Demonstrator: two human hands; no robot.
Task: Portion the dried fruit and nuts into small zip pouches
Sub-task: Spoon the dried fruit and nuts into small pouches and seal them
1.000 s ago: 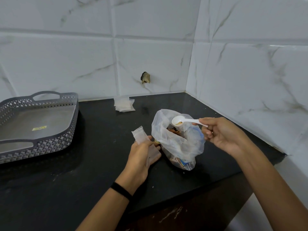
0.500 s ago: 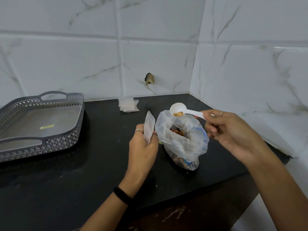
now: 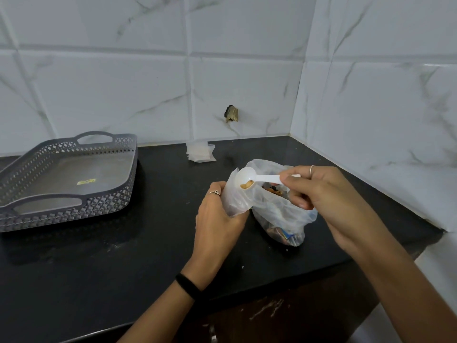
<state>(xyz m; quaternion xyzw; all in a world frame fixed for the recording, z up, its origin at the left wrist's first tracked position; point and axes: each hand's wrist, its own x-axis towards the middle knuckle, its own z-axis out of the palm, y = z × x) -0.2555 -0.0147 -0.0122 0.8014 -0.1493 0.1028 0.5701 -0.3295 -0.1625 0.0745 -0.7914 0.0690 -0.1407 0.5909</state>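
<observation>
Your left hand [image 3: 218, 216] grips a small pouch [image 3: 235, 194]; your right hand [image 3: 329, 194] pinches the spoon [image 3: 257, 179], nut tipping at the pouch mouth.

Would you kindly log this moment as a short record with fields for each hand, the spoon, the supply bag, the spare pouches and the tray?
left hand: grips a small zip pouch, mouth upward
right hand: pinches the handle of the white spoon
spoon: bowl at the pouch mouth, one pale nut in it
supply bag: open on the black counter, mixed fruit and nuts inside
spare pouches: stacked by the back wall
grey tray: left on the counter, no pouches in it
</observation>
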